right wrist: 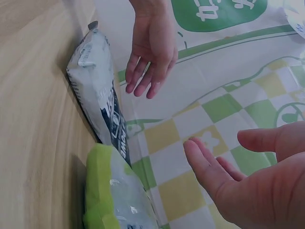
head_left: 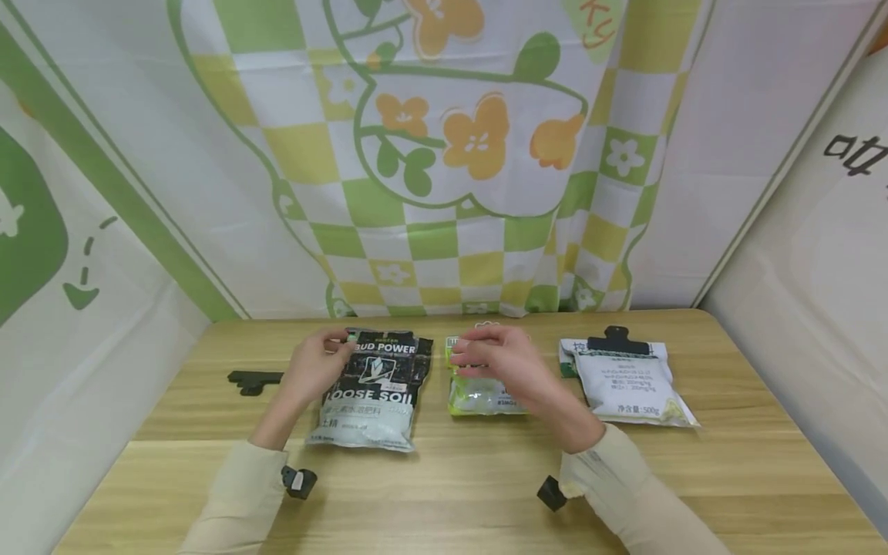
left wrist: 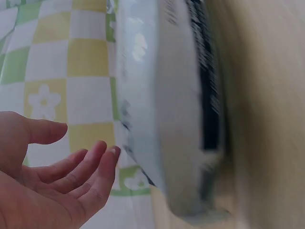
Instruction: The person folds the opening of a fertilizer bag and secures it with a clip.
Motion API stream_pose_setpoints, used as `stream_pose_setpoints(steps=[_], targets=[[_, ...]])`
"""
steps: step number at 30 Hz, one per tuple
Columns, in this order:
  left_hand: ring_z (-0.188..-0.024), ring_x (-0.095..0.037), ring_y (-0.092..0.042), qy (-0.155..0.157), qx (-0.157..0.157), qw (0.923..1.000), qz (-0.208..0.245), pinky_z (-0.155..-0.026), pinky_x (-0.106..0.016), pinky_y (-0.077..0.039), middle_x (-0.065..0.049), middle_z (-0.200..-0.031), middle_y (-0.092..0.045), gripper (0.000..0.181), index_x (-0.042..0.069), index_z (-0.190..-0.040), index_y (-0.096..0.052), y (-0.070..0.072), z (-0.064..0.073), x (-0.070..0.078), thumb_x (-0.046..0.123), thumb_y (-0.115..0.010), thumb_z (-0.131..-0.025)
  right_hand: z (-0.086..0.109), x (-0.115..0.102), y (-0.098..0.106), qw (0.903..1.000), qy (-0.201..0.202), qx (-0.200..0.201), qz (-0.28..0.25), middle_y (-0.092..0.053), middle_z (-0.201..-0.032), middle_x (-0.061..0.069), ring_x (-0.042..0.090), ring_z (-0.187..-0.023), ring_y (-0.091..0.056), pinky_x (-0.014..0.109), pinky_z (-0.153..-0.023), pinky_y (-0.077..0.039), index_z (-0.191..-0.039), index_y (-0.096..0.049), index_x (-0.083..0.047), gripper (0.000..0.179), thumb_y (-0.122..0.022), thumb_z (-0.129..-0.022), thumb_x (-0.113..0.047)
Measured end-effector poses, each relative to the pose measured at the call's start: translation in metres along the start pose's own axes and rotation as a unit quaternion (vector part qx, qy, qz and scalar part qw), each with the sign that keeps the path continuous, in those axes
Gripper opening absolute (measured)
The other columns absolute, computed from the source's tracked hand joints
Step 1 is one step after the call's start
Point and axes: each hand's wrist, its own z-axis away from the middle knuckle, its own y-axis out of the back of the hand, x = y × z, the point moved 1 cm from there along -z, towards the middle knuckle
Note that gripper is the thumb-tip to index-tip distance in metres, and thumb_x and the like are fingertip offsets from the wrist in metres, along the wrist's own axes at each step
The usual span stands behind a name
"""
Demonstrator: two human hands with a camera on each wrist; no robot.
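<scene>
In the head view a black and white soil bag (head_left: 375, 393) lies flat on the table. My left hand (head_left: 321, 362) hovers over its upper left corner, fingers relaxed and holding nothing. The left wrist view has this hand (left wrist: 62, 186) with thumb and fingers spread apart beside the bag (left wrist: 167, 109). To the right, a smaller bag with yellow-green edges (head_left: 482, 397) is partly hidden under my right hand (head_left: 509, 362). That hand (right wrist: 257, 176) is raised above the green bag (right wrist: 102, 191) in the right wrist view, loosely bent and without anything in it.
A loose black clip (head_left: 253, 381) lies on the table (head_left: 430, 493) left of the soil bag. At the right rests a white bag (head_left: 624, 385) with another black clip (head_left: 617, 341) across its top. A patterned curtain (head_left: 458, 231) hangs behind the table.
</scene>
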Motion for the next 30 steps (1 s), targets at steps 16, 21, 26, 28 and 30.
stream_pose_setpoints(steps=[16, 21, 26, 28, 30], targets=[[-0.136, -0.053, -0.053, 0.072, -0.020, 0.9970, -0.020, -0.112, -0.064, -0.048, -0.038, -0.148, -0.050, 0.060, -0.010, -0.153, -0.040, 0.004, 0.005, -0.029, 0.029, -0.051, -0.109, -0.014, 0.030, -0.047, 0.9986, -0.039, -0.036, 0.008, -0.055, -0.147, 0.035, 0.047, -0.128, -0.064, 0.049, -0.110, -0.056, -0.143, -0.047, 0.019, 0.050, -0.062, -0.102, -0.005], [-0.136, -0.053, -0.053, 0.094, -0.020, 0.9953, 0.003, -0.111, -0.062, -0.049, -0.038, -0.150, -0.049, 0.061, -0.010, -0.154, -0.038, 0.004, 0.005, -0.034, 0.029, -0.051, -0.109, -0.010, 0.035, -0.058, 0.9978, -0.055, -0.033, 0.016, -0.056, -0.146, 0.032, 0.049, -0.128, -0.064, 0.053, -0.111, -0.055, -0.135, -0.054, 0.018, 0.045, -0.064, -0.099, -0.008], [-0.129, -0.048, -0.059, 0.109, -0.030, 0.9927, 0.039, -0.101, -0.052, -0.057, -0.038, -0.149, -0.051, 0.062, -0.010, -0.155, -0.036, 0.002, 0.004, -0.038, 0.029, -0.050, -0.110, -0.005, 0.038, -0.069, 0.9961, -0.075, -0.014, 0.044, -0.059, -0.138, 0.032, 0.047, -0.124, -0.064, 0.053, -0.108, -0.057, -0.134, -0.054, 0.017, 0.052, -0.072, -0.097, -0.015], [-0.115, -0.039, -0.066, 0.110, -0.031, 0.9922, 0.050, -0.091, -0.043, -0.060, -0.038, -0.145, -0.054, 0.062, -0.011, -0.155, -0.035, 0.003, 0.003, -0.039, 0.029, -0.050, -0.110, -0.005, 0.040, -0.073, 0.9954, -0.082, -0.003, 0.050, -0.059, -0.136, 0.030, 0.045, -0.124, -0.063, 0.053, -0.107, -0.058, -0.133, -0.054, 0.017, 0.052, -0.073, -0.097, -0.016], [-0.093, -0.026, -0.068, 0.111, -0.032, 0.9914, 0.062, -0.077, -0.033, -0.058, -0.037, -0.139, -0.058, 0.062, -0.012, -0.155, -0.035, 0.003, 0.003, -0.040, 0.028, -0.050, -0.110, -0.006, 0.041, -0.077, 0.9951, -0.087, 0.007, 0.047, -0.061, -0.128, 0.025, 0.039, -0.118, -0.063, 0.053, -0.106, -0.058, -0.129, -0.055, 0.016, 0.049, -0.074, -0.096, -0.015]])
